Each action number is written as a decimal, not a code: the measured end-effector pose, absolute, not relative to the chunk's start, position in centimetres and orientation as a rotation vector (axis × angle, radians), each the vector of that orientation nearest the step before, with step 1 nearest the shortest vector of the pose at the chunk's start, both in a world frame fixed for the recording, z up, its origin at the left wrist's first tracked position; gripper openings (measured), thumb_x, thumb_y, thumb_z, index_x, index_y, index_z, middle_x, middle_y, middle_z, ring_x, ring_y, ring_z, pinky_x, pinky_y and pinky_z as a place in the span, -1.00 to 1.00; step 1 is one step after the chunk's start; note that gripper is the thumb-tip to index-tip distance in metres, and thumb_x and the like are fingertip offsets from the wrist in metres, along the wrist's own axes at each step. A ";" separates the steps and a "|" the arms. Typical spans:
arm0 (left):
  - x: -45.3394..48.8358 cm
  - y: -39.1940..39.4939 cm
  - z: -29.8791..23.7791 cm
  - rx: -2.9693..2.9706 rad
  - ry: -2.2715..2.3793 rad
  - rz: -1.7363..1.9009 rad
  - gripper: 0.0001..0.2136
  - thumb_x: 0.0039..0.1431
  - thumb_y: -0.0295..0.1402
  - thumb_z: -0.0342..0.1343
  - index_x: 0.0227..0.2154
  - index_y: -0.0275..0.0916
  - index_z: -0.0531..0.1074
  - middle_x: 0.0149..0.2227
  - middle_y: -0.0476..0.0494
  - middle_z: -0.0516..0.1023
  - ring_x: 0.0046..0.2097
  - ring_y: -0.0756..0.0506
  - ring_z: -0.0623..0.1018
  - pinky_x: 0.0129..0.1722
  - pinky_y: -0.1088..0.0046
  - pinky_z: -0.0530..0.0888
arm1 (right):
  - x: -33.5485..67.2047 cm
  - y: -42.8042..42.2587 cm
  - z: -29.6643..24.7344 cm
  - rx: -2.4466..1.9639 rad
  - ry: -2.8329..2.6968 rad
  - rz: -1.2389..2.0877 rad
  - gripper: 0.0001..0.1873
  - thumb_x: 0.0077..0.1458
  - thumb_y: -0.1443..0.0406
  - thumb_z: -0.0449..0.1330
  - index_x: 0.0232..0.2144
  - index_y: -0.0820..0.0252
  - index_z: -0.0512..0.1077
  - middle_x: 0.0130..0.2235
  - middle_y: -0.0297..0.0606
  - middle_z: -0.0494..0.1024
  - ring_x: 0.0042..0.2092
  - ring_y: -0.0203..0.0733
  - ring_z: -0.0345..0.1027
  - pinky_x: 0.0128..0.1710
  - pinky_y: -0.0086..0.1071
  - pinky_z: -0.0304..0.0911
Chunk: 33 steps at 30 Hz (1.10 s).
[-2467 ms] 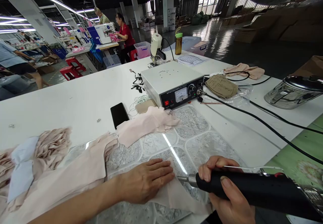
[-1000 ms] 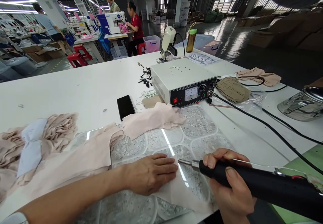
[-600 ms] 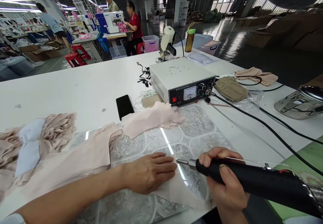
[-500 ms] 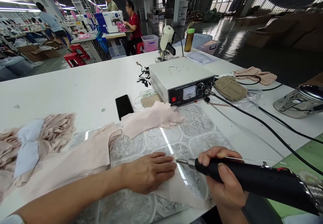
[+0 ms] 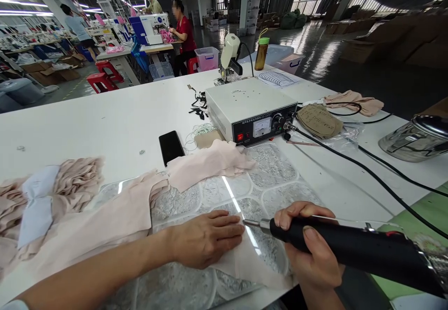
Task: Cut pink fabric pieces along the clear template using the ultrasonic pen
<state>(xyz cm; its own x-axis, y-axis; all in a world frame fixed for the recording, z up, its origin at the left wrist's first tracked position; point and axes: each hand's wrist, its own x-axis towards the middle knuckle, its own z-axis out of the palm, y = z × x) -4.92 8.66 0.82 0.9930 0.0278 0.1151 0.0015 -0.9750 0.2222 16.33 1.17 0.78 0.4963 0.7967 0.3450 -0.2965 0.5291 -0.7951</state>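
Observation:
My left hand (image 5: pixel 208 239) lies flat, palm down, on a pale pink piece of fabric (image 5: pixel 250 265), its fingers stretched out. My right hand (image 5: pixel 310 249) is wrapped round the black handle of a handheld ultrasonic welder (image 5: pixel 350 249). The welder's metal tip points left and sits at the fabric's edge, close beside my left fingertips; whether it touches the cloth I cannot tell. Under the fabric is a grey stone-patterned mat (image 5: pixel 182 282). More pale pink pieces lie as a stack (image 5: pixel 210 163) beyond my hands and a larger spread (image 5: pixel 101 221) to the left.
A control box (image 5: pixel 268 126) stands behind the mat, with a black cable (image 5: pixel 353 163) running across the right side. A phone (image 5: pixel 171 148), tied fabric bundle (image 5: pixel 38 198), steel container (image 5: pixel 416 137), green-lidded bottle (image 5: pixel 262 53) and cutting machine (image 5: pixel 230 56) are on the table. People work farther back.
My hands, the fabric and the welder hold nearly the same position. The view has shifted very slightly. In the background, the person in light blue has changed posture.

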 end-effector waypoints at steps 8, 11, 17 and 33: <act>-4.9 8.7 0.9 2.908 0.029 0.158 -0.65 0.37 -0.40 -0.16 0.12 -0.40 0.33 0.21 -0.25 0.36 0.28 -0.23 0.27 0.26 0.21 0.20 | 16.3 1.3 0.9 -0.765 -0.847 0.734 -0.97 0.12 0.33 0.13 -0.32 0.11 0.35 -0.35 -0.36 0.37 -0.44 -0.32 0.32 -0.41 -0.30 0.36; -4.9 8.7 0.9 2.898 0.033 0.149 -0.64 0.37 -0.40 -0.15 0.13 -0.40 0.31 0.21 -0.26 0.35 0.28 -0.24 0.26 0.26 0.20 0.20 | 16.4 1.1 0.8 -0.751 -0.813 0.739 -0.94 0.11 0.32 0.13 -0.30 0.11 0.36 -0.35 -0.37 0.36 -0.45 -0.33 0.33 -0.42 -0.30 0.36; -4.9 8.6 1.0 2.874 0.030 0.153 -0.64 0.36 -0.41 -0.16 0.13 -0.41 0.31 0.21 -0.25 0.35 0.28 -0.23 0.26 0.27 0.20 0.20 | 16.8 0.1 1.2 -0.774 -0.738 0.744 -0.94 0.07 0.31 0.17 -0.34 0.13 0.37 -0.38 -0.37 0.35 -0.47 -0.33 0.32 -0.44 -0.30 0.36; -4.8 8.6 1.1 2.884 0.043 0.117 -0.64 0.36 -0.40 -0.15 0.13 -0.39 0.31 0.22 -0.25 0.33 0.28 -0.23 0.27 0.27 0.20 0.20 | 16.4 -0.2 1.5 -0.774 -0.740 0.774 -0.94 0.09 0.27 0.19 -0.35 0.12 0.36 -0.39 -0.37 0.34 -0.48 -0.33 0.31 -0.46 -0.32 0.35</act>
<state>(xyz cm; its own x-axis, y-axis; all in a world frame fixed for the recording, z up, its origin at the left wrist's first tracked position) -4.82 8.61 1.10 0.9963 0.0394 0.0759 0.0190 -0.9673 0.2528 16.42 -0.21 1.54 0.5055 0.8147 0.2843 -0.3208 0.4833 -0.8145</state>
